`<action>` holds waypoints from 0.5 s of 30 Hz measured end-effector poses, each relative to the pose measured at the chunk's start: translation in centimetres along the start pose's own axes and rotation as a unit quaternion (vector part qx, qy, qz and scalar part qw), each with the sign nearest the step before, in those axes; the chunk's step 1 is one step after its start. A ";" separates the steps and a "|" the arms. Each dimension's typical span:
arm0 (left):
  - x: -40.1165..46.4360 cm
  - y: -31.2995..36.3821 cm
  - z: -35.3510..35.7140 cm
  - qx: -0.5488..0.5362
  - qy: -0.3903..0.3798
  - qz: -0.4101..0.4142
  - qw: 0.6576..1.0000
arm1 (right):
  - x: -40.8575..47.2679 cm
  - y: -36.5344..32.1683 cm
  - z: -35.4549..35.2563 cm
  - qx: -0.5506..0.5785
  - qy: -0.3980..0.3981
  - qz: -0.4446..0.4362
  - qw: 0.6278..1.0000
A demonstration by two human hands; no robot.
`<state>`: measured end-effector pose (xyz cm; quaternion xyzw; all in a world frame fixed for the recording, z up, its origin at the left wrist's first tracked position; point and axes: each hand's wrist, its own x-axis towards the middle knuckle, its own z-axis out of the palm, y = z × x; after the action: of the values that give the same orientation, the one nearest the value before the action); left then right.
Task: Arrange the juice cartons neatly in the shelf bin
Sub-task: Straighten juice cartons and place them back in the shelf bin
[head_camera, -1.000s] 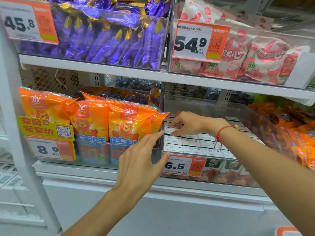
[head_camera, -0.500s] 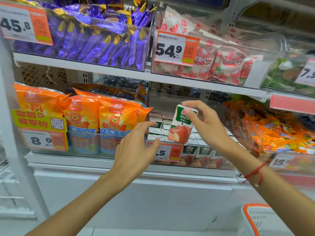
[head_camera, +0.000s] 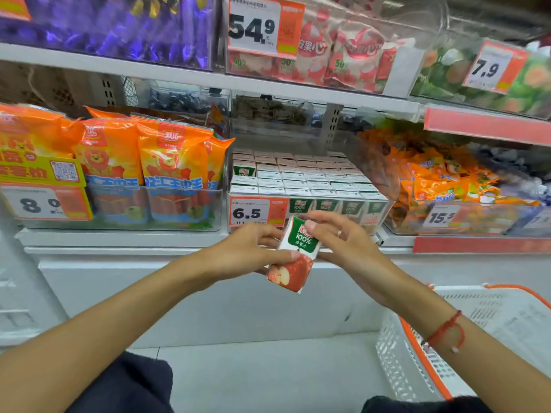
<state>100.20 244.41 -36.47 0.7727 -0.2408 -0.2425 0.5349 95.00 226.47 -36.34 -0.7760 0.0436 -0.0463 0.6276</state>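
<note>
One apple juice carton [head_camera: 295,257], green and white on top with a red apple below, is tilted in front of the shelf edge. My left hand [head_camera: 247,251] grips its left side with the thumb across the front. My right hand [head_camera: 343,242] holds its top right corner with curled fingers. Behind them the clear shelf bin [head_camera: 384,207] with the 6.5 price tag holds several rows of upright juice cartons [head_camera: 304,177], packed closely. One spot near the bin's back left sits lower, showing a green carton face.
Orange sausage bags [head_camera: 143,156] fill the bin to the left, orange snack packs [head_camera: 447,180] the bin to the right. A white basket with an orange rim [head_camera: 417,353] stands on the floor at the lower right. Upper shelves hold purple and red-white candy bags.
My right hand brought the carton out of the bin and down in front of the shelf edge. My left hand left the bin's corner and took hold of the carton too.
</note>
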 end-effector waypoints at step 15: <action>0.5 -1.2 0.7 -0.132 0.041 -0.057 0.989 | 1.2 1.9 1.1 -0.042 -0.012 0.067 0.997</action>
<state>100.29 243.99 -37.86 0.7172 -0.1404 -0.2701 0.6269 96.31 226.95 -38.39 -0.7972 0.0899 0.0074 0.5969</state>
